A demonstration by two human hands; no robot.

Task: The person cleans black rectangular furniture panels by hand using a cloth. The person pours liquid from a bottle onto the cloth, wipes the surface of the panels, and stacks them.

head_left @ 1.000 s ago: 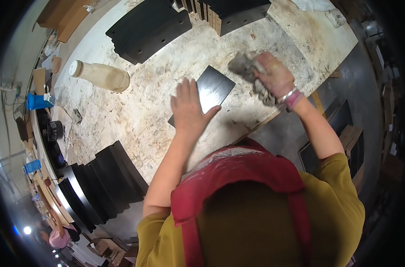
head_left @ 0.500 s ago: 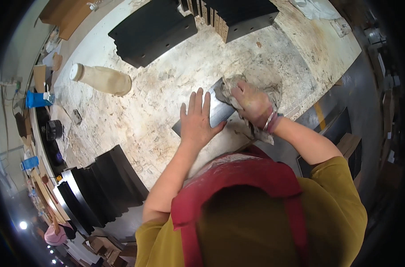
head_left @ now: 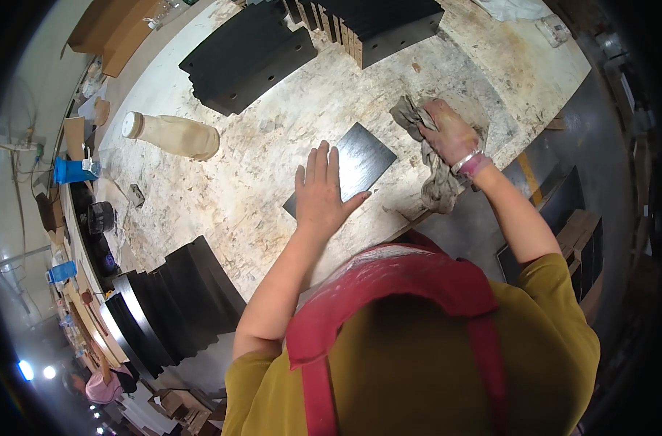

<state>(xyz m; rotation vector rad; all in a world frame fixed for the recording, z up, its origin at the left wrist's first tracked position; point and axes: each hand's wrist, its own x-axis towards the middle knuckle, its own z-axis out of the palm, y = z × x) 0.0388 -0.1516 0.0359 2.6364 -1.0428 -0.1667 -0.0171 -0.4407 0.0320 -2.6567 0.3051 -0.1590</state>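
Observation:
A black rectangular panel [head_left: 365,155] with a glossy top lies flat on the stained white table [head_left: 265,189]. My left hand [head_left: 321,186] rests flat across its left part, fingers stretched and thumb apart. Off the panel's right side, my right hand [head_left: 451,134] grips a crumpled grey rag [head_left: 439,182]. Part of the rag bunches out past the fingers and part hangs toward the near table edge. Some of the rag is hidden under the hand.
Black panels [head_left: 251,58] stand in rows at the far side, and more black panels [head_left: 182,305] are stacked at the near left. A cloudy bottle with a white cap [head_left: 174,136] lies at the left. A crumpled plastic bag [head_left: 516,9] lies far right; another person [head_left: 104,385] is at lower left.
My right hand has moved right with the rag, off the panel, so more of its glossy surface shows. The left hand has stayed on the panel.

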